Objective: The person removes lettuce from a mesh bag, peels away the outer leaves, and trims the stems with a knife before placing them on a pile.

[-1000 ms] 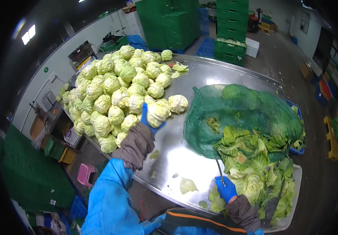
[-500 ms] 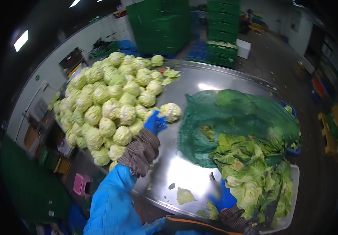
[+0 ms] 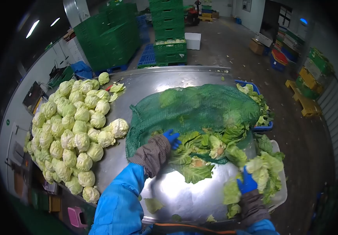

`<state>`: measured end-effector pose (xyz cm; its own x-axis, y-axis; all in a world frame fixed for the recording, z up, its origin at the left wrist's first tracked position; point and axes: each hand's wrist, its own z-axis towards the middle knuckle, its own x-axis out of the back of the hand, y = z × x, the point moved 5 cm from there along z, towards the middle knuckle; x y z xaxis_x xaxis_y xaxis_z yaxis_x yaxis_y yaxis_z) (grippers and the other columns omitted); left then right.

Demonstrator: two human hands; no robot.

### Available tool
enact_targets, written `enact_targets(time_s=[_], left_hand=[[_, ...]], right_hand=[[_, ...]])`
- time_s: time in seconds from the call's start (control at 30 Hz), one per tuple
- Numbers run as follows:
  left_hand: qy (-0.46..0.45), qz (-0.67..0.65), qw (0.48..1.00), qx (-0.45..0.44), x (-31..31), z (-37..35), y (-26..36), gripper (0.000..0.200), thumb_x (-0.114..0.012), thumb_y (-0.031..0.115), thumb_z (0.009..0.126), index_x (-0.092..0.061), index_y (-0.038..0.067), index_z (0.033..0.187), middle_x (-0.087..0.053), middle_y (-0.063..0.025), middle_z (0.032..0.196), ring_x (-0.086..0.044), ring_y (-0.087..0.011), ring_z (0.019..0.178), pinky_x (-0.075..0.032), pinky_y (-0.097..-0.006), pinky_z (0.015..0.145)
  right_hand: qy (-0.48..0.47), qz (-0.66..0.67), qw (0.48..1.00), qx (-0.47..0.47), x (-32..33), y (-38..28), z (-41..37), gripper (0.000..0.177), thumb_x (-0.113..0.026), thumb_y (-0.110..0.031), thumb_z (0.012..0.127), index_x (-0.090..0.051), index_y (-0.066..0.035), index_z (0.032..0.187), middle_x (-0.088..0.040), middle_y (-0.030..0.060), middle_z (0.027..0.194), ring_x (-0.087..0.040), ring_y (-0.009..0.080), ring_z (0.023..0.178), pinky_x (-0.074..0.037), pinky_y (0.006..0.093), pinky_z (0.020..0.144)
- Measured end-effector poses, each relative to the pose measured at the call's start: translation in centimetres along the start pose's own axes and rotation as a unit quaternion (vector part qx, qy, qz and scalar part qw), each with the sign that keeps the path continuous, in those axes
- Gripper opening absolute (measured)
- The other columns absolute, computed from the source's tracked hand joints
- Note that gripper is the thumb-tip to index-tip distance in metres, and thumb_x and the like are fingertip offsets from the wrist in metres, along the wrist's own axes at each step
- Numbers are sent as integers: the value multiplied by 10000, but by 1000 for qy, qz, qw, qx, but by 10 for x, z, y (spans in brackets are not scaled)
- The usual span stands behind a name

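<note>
My left hand (image 3: pixel 172 139), in a blue glove, has its fingers apart at the left edge of the loose outer leaves (image 3: pixel 196 172), beside the green mesh sack (image 3: pixel 188 103). Nothing shows in its grasp. Near the table's right front edge, my right hand (image 3: pixel 248 182), also gloved in blue, is closed among pale green leaves (image 3: pixel 231 192); what it grips is hidden. The sack lies across the metal table (image 3: pixel 118 156), with cabbages showing through its mesh. To the left is a large heap of trimmed cabbages (image 3: pixel 69 127), and one cabbage (image 3: pixel 119 128) sits at its right edge.
A white tub (image 3: pixel 280 188) with leaves stands at the right, and a blue crate (image 3: pixel 265 126) is behind it. Green crates (image 3: pixel 169 23) are stacked beyond the table. A pink stool (image 3: pixel 76 216) stands at the lower left.
The view has turned right. My left hand has left the single cabbage by the heap and moved right to the leaves. My right hand has moved right, toward the tub.
</note>
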<state>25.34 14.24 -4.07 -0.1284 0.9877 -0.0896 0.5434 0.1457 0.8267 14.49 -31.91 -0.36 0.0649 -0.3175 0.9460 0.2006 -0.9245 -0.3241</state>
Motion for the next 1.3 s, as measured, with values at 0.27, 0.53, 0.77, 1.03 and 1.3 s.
enact_targets(time_s=[0.27, 0.53, 0.77, 1.03, 1.3], left_hand=[[131, 503, 836, -175, 82, 92, 83, 882, -713, 373, 753, -220, 77, 1422, -552, -209, 1124, -559, -308, 962, -468, -408, 843], [109, 546, 803, -215, 43, 129, 174, 937, -759, 441, 675, -272, 80, 1389, -422, -228, 1329, -426, -343, 1222, -345, -408, 1046], [152, 584, 773, -197, 55, 156, 161, 883, -695, 531, 707, -341, 68, 1370, -359, -195, 1392, -361, -330, 1279, -291, -411, 1081], [-171, -199, 964, -54, -1, -18, 106, 724, -530, 582, 817, -389, 106, 1344, -449, -182, 1322, -489, -337, 1167, -410, -465, 979], [-247, -286, 888, 263, -97, -199, -62, 998, -371, 834, 685, -295, 141, 1399, -506, -195, 1268, -573, -394, 1056, -505, -560, 806]], right_hand=[[126, 92, 988, -7, 54, -17, 76, 573, -549, -208, 867, -344, -130, 1396, -592, 185, 1060, -605, 340, 847, -487, 402, 728], [2, 250, 958, 140, -43, -147, 86, 444, -608, -166, 835, -509, -97, 1262, -614, 124, 913, -615, 274, 680, -488, 350, 589], [-43, 272, 952, 135, -63, -150, 88, 388, -604, -175, 841, -528, -86, 1211, -620, 128, 904, -629, 299, 739, -498, 371, 630], [-20, 397, 917, 31, -30, -157, 74, 610, -675, -158, 799, -416, -78, 1345, -576, 71, 791, -537, 145, 653, -460, 267, 619], [-154, 395, 905, 25, -22, -165, 17, 765, -640, -403, 833, -255, -101, 1422, -615, 122, 807, -607, 187, 705, -487, 295, 673]])
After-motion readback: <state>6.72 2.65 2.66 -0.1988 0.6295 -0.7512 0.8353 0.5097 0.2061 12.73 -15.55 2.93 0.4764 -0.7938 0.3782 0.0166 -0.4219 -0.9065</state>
